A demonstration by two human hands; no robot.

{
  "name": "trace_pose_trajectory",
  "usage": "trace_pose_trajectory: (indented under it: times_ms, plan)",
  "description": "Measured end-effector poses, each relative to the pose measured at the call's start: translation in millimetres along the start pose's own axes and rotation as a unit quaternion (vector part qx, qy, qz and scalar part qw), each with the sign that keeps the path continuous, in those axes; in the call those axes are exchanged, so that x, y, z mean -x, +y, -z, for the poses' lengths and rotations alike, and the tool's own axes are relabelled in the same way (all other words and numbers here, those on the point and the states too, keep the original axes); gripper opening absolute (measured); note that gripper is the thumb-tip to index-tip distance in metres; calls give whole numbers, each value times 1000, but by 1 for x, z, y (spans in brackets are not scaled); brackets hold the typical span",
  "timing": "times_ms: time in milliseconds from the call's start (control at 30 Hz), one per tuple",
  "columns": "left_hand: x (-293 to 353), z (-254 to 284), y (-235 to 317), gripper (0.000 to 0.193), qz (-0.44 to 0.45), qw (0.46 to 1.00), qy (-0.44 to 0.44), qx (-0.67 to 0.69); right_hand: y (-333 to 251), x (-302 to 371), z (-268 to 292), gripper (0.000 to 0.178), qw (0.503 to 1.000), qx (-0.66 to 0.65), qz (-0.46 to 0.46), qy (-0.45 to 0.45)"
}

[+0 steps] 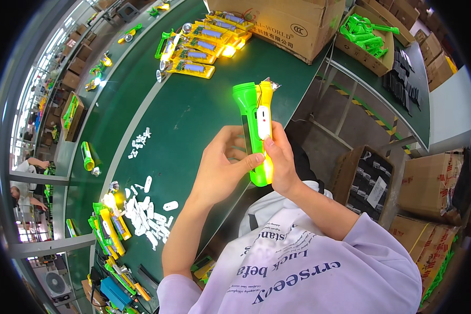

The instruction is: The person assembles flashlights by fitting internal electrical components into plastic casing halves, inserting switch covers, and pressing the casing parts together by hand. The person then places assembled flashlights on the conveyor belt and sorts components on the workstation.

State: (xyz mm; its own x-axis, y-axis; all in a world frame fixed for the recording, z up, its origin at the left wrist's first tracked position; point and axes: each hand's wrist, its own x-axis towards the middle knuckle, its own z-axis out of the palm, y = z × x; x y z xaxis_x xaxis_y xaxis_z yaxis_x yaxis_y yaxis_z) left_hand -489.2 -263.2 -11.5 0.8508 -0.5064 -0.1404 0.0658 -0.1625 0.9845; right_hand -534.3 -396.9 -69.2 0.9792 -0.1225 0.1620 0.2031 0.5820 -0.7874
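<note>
Flashlight: a green shell [255,172] and a yellow shell [267,102] side by side, held near the middle of the frame, its flared end toward the top.
Left hand [218,163]: closed around the lower green side, thumb across the front, fingers partly hidden behind.
Right hand [283,165]: gripping the yellow side, thumb at the lower end of the white switch plate [264,123]; most of its fingers are out of sight.
Weight and feel: probably light and stiff, hard plastic throughout; the glossy shells may be somewhat slippery.
Delicate part: the silvery reflector [273,85] juts out at the upper right of the flared end, and looks easy to bend or knock.
Seam: the shells may slide against each other if only one is held.
Best hold: the narrower lower barrel, one hand per side, squeezing evenly, clear of the reflector.
</note>
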Motion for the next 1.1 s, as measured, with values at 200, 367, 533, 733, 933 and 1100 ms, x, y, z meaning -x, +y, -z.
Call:
trace_pose_trajectory:
  times_ms: [200, 367, 533, 733, 933, 1100]
  plan:
    - [1, 3, 3, 57, 36, 999, -17, 33, 6, 2, 6, 44, 998, 59, 17, -13]
    - [1, 4, 5, 56, 50, 996, -44, 52, 9, 2, 8, 47, 998, 52, 26, -18]
    - [0, 0, 3, 57, 26, 999, -15, -17, 5, 2, 10, 49, 987, 160, 22, -10]
    - [-10, 7, -12, 52, 37, 999, -6, -33, -4, -1, 23, 51, 926, 371, 13, -71]
    - [-13, 12, -20, 41, 52, 996, -7, -79, -19, 0, 35, 71, 968, 107, -178, -143]
    - [-9, 2, -11, 32, 12, 977, 34, -212, -7, 5, 28, 79, 970, 101, -209, -70]
